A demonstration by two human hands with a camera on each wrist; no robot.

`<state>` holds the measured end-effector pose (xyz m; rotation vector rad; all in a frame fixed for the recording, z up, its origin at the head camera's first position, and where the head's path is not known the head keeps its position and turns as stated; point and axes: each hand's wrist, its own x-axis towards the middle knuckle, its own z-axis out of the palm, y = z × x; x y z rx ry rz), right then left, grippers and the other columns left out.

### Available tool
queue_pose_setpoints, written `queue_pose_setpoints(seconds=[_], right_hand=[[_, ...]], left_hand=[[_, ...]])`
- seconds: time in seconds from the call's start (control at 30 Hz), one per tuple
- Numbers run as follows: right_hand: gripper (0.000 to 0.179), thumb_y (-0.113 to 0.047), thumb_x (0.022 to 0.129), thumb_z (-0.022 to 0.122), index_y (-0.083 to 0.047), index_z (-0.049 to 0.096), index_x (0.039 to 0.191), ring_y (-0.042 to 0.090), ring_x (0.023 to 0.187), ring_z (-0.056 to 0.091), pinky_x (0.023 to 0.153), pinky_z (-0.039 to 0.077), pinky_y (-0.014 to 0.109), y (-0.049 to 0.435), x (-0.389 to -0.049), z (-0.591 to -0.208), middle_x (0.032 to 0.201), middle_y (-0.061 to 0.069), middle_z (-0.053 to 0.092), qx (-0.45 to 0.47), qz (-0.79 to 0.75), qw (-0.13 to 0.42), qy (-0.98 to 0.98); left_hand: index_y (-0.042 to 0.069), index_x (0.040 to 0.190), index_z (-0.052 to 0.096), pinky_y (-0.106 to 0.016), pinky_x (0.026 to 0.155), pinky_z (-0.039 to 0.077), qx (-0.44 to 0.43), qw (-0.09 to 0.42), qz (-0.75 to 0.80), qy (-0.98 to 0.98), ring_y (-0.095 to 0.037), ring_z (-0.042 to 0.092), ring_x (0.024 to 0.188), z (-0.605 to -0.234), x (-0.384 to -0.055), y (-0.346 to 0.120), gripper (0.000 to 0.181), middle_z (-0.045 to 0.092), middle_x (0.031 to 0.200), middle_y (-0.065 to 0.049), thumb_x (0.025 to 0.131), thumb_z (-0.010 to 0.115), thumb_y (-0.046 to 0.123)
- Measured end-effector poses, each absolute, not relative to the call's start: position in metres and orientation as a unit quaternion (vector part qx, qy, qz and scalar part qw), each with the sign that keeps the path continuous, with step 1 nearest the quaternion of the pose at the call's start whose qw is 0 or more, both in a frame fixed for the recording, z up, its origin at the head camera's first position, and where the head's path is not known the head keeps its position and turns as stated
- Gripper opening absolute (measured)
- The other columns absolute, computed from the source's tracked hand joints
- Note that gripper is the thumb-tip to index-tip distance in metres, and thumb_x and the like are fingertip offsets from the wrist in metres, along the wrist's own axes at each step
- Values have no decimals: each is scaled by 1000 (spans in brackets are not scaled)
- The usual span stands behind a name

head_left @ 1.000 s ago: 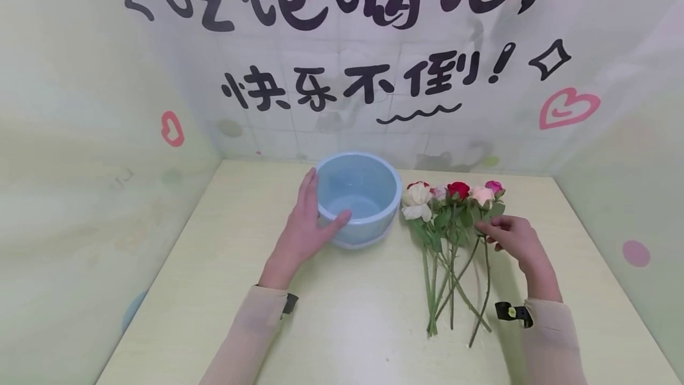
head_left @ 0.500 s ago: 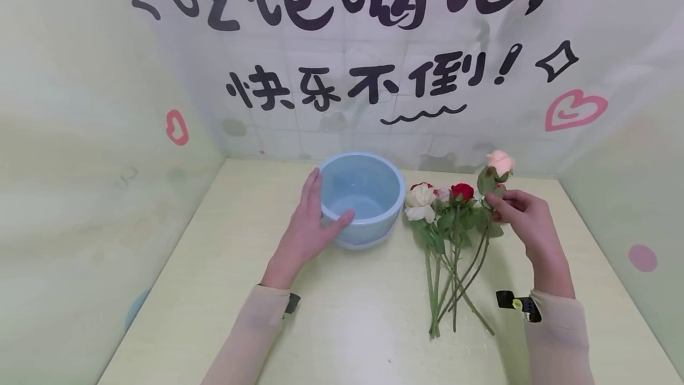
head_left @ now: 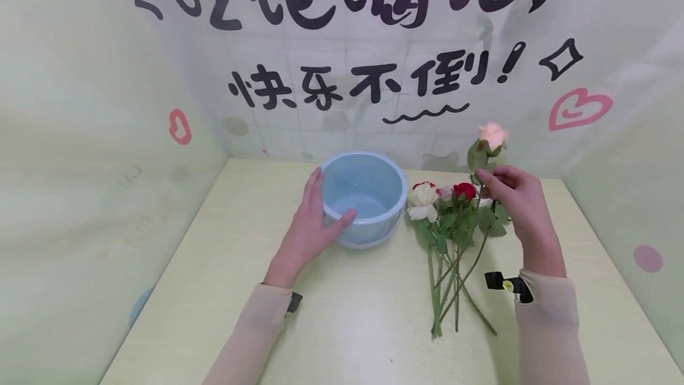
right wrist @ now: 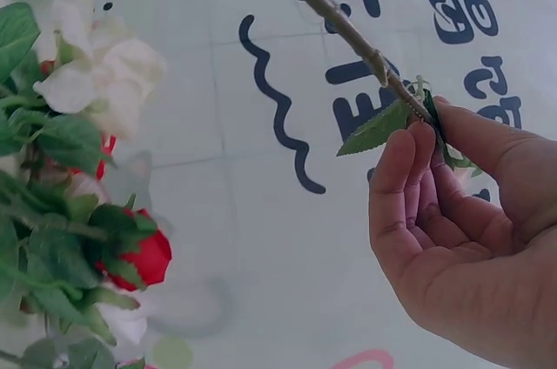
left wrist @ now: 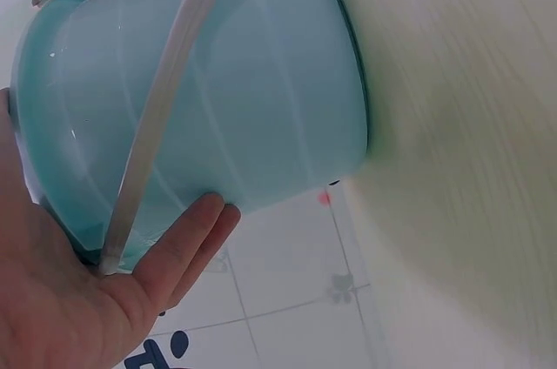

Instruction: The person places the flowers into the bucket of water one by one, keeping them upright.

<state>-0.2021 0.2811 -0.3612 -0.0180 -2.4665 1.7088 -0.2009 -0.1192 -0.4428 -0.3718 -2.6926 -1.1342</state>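
A light blue bucket (head_left: 364, 232) stands upright near the back of the table. My left hand (head_left: 315, 221) rests against its left side with fingers extended, the thumb at the near rim. In the left wrist view two fingers (left wrist: 187, 247) lie straight along the bucket wall beside its pale handle (left wrist: 157, 117). My right hand (head_left: 515, 195) pinches a pale pink rose (head_left: 493, 135) by the stem, just below the bloom, raised with its head up. The right wrist view shows the rose's stem (right wrist: 339, 25) between thumb and fingertips. To the left lie several other roses (head_left: 451, 212).
The loose roses lie with crossed stems (head_left: 438, 296) toward me, right of the bucket; white (head_left: 423, 201) and red (head_left: 465, 190) blooms show. Printed walls enclose the table (head_left: 342, 325) at the back and sides.
My right hand has lifted the pale pink rose up off the pile, its head rising above the others. The left hand and the bucket have stayed in place.
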Motion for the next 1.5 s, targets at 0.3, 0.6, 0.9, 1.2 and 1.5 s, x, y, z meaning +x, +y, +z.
queue_pose_setpoints(seconds=[0.3, 0.6, 0.9, 1.2, 1.5], right_hand=[[33, -39, 100, 73, -10, 70, 116, 7, 81, 69, 64, 48, 23, 267, -211, -345, 89, -10, 72, 0, 601, 81, -795], [38, -36, 96, 79, -6, 72, 118, 13, 82, 69, 80, 51, 24, 244, -222, -327, 94, -5, 74, 20, 654, 92, -750], [32, -29, 94, 82, -3, 73, 111, 15, 76, 67, 91, 53, 23, 221, -234, -308, 91, 1, 73, 56, 697, 113, -706], [34, -28, 93, 83, -2, 73, 113, 17, 78, 66, 90, 56, 24, 198, -244, -289, 94, 5, 72, 75, 711, 113, -690], [32, -26, 92, 84, -3, 74, 111, 17, 79, 66, 87, 58, 24, 178, -258, -281, 97, 6, 72, 82, 735, 120, -663]], left_hand=[[23, 171, 4, -62, 112, 45, -121, 95, -383, -911, -40, 42, 149, -442, -200, -119, 113, 1, 177, 11, 90, 58, 81], [23, 171, 4, -62, 112, 45, -128, 106, -386, -907, -40, 42, 148, -446, -201, -120, 112, 3, 177, 8, 91, 59, 79], [25, 172, 4, -63, 111, 45, -121, 99, -392, -907, -41, 42, 148, -444, -200, -120, 114, 4, 177, 9, 90, 59, 81], [27, 171, 2, -63, 111, 45, -120, 97, -393, -907, -39, 41, 149, -442, -199, -120, 113, 2, 177, 11, 90, 59, 81], [26, 172, 3, -63, 111, 45, -120, 98, -396, -905, -39, 41, 149, -444, -199, -120, 113, 2, 176, 13, 90, 59, 81]])
